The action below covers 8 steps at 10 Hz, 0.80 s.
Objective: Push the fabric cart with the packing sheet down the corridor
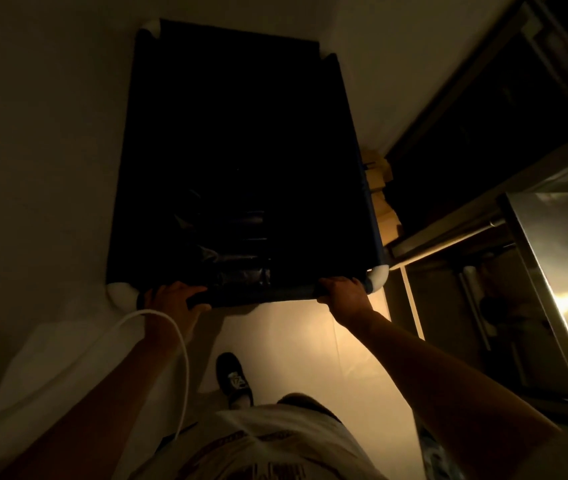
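Note:
A large dark fabric cart fills the middle of the head view, with white padded corners. Its inside is almost black; a shiny folded sheet shows faintly in the near part. My left hand grips the near rim at the left. My right hand grips the same rim at the right, close to the near right corner pad. Both arms are stretched forward.
A pale wall runs along the left. Cardboard boxes sit against the cart's right side. A dark doorway and a shiny metal unit stand at the right. A white cord hangs over my left arm. My shoe is on the floor.

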### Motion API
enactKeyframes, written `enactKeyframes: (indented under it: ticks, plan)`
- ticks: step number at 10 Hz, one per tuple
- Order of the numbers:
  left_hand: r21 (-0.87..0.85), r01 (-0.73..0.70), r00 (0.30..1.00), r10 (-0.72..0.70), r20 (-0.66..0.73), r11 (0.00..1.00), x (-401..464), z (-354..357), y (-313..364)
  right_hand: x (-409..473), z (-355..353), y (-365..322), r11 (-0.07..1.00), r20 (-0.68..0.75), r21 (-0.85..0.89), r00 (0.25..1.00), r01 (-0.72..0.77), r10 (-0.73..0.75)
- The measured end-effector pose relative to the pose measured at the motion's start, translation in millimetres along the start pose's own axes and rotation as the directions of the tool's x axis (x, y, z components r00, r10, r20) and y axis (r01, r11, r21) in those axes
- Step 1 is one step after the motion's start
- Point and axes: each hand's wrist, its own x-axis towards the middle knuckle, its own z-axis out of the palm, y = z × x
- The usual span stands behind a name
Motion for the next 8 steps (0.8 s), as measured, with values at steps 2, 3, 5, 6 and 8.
enactKeyframes:
  ticks: [2,3,5,6,8]
  plan:
    - [0.014,0.021,0.999,-0.021,0.032,1.0,5,-3,-2,4,-2,-1,0.999,-0.01,-0.036,0.999,0.035,-0.035]
    - [0.015,0.023,0.999,-0.023,0.031,1.0,3,-2,-1,-3,3,-1,0.999,-0.002,-0.03,0.999,0.045,-0.045]
    - [0.045,0.102,0.993,-0.104,0.05,0.994,-6,-7,20,-22,3,7,0.994,-0.012,-0.04,0.995,0.098,-0.098]
    - [0.008,0.118,0.989,-0.118,0.087,0.993,-9,-22,31,-30,-10,13,0.991,-0.056,-0.023,0.989,0.135,-0.136]
    - [0.059,-0.026,0.989,0.035,-0.147,0.998,-19,-68,52,-51,-26,35,0.987,-0.186,0.038,0.971,0.157,-0.148]
